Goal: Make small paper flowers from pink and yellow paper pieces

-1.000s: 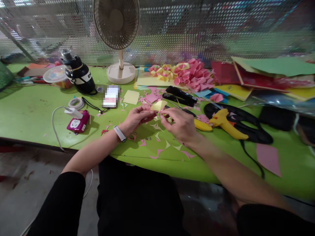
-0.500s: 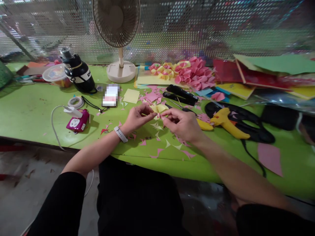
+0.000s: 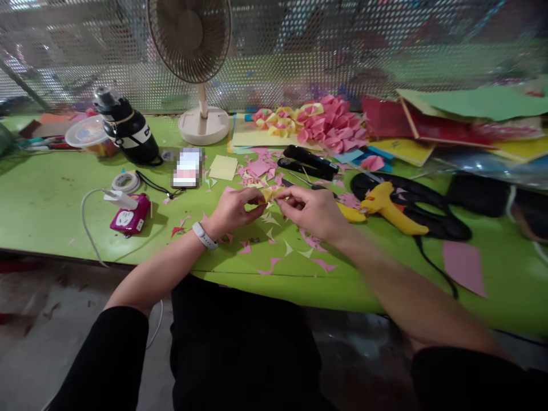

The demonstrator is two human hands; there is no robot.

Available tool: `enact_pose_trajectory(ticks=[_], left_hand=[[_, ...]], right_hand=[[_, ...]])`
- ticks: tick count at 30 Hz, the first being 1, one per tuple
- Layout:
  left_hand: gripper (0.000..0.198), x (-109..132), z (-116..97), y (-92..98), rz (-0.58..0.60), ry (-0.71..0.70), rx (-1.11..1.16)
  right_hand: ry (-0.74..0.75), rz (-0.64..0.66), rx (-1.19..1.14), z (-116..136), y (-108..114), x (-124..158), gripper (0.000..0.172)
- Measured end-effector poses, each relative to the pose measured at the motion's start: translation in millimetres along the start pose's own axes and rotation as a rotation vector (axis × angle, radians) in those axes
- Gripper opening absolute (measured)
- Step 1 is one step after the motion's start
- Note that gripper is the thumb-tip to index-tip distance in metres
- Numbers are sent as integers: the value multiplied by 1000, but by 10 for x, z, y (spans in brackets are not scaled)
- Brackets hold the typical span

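Head view: a small yellow paper piece [image 3: 270, 194] is pinched between the 2 hands just above the green table [image 3: 51, 200]. The left hand [image 3: 233, 208] and right hand [image 3: 310, 211] meet at it, fingertips closed on its opposite ends. A hard pull could tear such thin paper, I judge, or a loose pinch could drop it among the pink and yellow scraps [image 3: 278, 251] below. Just right lie yellow scissors [image 3: 351, 214] and a yellow glue gun [image 3: 391, 214], its cord [image 3: 432, 268] trailing toward the near table edge; a stapler [image 3: 310, 160] sits behind. Bare table lies mainly left, past the pink charger [image 3: 128, 217].
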State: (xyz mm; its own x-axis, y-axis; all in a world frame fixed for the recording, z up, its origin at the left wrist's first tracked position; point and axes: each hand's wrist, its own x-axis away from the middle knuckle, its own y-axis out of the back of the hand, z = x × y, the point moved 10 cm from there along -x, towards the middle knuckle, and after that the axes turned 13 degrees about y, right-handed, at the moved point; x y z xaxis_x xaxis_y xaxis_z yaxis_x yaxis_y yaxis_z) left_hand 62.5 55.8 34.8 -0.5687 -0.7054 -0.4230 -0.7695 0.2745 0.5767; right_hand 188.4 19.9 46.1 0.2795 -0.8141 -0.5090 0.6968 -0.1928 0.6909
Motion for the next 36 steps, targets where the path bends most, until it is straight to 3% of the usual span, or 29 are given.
enact_pose_trajectory(ticks=[26,36], left_hand=[[3,31,-123,1,-54,-121,-111],[3,23,-79,-19,-24,-58,-71]], right_hand=[[-33,15,26,-98,-32,-9,16],[-8,-12,158,-66,-3,-3,12]])
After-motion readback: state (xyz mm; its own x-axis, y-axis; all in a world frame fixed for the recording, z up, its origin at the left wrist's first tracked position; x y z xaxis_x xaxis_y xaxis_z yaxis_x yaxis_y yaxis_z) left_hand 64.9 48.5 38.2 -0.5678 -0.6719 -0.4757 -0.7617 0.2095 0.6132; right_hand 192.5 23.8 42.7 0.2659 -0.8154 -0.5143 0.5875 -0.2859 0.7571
